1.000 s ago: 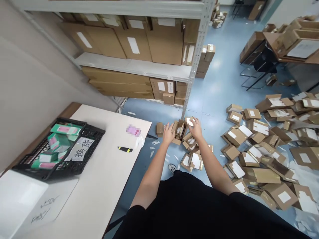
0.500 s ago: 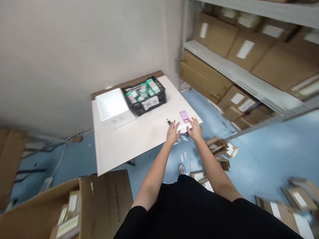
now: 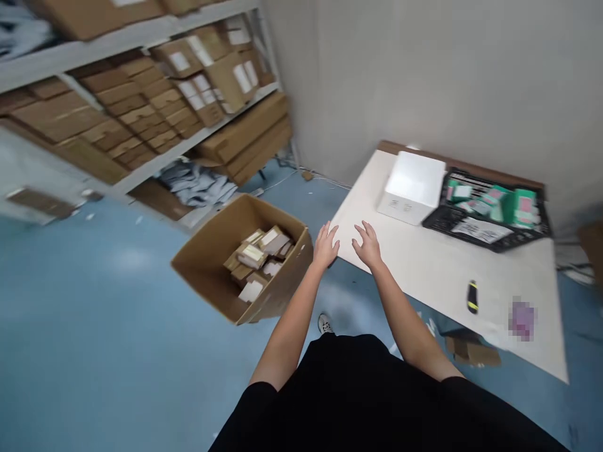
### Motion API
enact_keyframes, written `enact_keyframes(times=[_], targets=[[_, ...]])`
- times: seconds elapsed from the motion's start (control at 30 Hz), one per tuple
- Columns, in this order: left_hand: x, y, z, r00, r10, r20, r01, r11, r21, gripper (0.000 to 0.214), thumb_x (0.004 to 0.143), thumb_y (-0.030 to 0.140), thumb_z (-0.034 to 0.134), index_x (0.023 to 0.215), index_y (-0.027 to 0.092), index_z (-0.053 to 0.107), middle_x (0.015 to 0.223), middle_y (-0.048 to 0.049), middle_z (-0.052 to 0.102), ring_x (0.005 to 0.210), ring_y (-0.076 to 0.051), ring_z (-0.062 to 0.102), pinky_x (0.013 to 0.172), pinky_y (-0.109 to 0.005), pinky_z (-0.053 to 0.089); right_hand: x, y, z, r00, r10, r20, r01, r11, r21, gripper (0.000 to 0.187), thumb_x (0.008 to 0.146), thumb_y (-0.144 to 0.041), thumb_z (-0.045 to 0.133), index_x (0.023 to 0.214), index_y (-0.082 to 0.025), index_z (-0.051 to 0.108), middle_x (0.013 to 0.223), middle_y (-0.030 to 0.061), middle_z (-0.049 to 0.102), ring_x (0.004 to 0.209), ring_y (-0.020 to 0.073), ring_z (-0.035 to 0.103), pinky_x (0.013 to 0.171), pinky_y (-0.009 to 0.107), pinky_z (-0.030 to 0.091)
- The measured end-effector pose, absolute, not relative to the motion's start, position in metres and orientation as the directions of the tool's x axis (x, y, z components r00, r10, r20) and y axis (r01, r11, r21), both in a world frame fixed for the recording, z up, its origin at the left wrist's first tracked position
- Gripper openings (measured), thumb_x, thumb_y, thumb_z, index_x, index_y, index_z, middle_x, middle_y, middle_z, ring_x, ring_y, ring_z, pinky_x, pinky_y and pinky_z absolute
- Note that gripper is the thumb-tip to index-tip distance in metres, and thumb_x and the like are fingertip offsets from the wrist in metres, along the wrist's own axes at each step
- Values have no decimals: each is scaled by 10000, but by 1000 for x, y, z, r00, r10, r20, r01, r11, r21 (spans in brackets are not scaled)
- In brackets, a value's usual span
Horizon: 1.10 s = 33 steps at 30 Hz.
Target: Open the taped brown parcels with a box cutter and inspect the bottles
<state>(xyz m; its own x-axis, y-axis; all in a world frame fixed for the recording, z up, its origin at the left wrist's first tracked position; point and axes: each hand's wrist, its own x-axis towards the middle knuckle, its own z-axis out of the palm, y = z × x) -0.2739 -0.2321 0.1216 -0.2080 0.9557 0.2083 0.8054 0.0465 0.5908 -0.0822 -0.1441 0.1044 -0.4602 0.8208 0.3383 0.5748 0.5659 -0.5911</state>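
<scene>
My left hand (image 3: pixel 326 245) is open with its fingers apart, at the near left corner of the white table (image 3: pixel 391 257). Beside it, my right hand (image 3: pixel 367 245) is open too, its fingers spread over the table's front edge. Neither holds anything. Left of my left hand stands a large open carton (image 3: pixel 287 285), with several small labelled boxes (image 3: pixel 258 254) inside. A white box (image 3: pixel 412 188) sits on the table beyond my right hand. Further right lie a black and yellow box cutter (image 3: pixel 472 297) and a pink item (image 3: pixel 522 319) that is blurred out.
A black crate (image 3: pixel 485 235) of green and pink packs stands at the table's back right. Metal shelving (image 3: pixel 198 135) stacked with cardboard boxes runs along the left. Under the table's front edge lies an open cardboard box (image 3: pixel 473 351) on the blue floor.
My view has swung left, so the table now appears on the right. My hands have gone from beside the pink item to the table's left end, by the carton. Both remain open.
</scene>
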Motion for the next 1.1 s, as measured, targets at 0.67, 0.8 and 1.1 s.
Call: enact_keyframes(times=[0.67,0.8,1.1], targets=[[-611,-389,2,-914,387,-122,239,757,609,658,971,260,673,1605,229,500,1768,-139,328,1603,-347,364,1306,-514,344,-553,-168,2,-955,279,105,131,711,-691,626,929,-259,601,1552,-202,571,1690,139,430,1557,345,404,1291,573,367],[-638,-372,-77,-899,260,-354,13,821,570,750,928,240,721,1631,214,459,1770,-184,307,1594,-370,383,1269,-509,383,-605,-159,-75,-972,227,-62,205,687,-697,656,910,-226,608,1563,-188,557,1677,157,442,1546,358,424,1271,568,399],[-705,-344,-265,-796,131,-591,-282,784,553,1106,861,322,832,1745,175,184,1719,-244,386,1492,-366,533,1196,-434,446,-670,-153,-236,-949,186,-254,309,692,-652,720,900,-219,646,1607,-197,513,1707,149,406,1573,374,388,1280,558,396]])
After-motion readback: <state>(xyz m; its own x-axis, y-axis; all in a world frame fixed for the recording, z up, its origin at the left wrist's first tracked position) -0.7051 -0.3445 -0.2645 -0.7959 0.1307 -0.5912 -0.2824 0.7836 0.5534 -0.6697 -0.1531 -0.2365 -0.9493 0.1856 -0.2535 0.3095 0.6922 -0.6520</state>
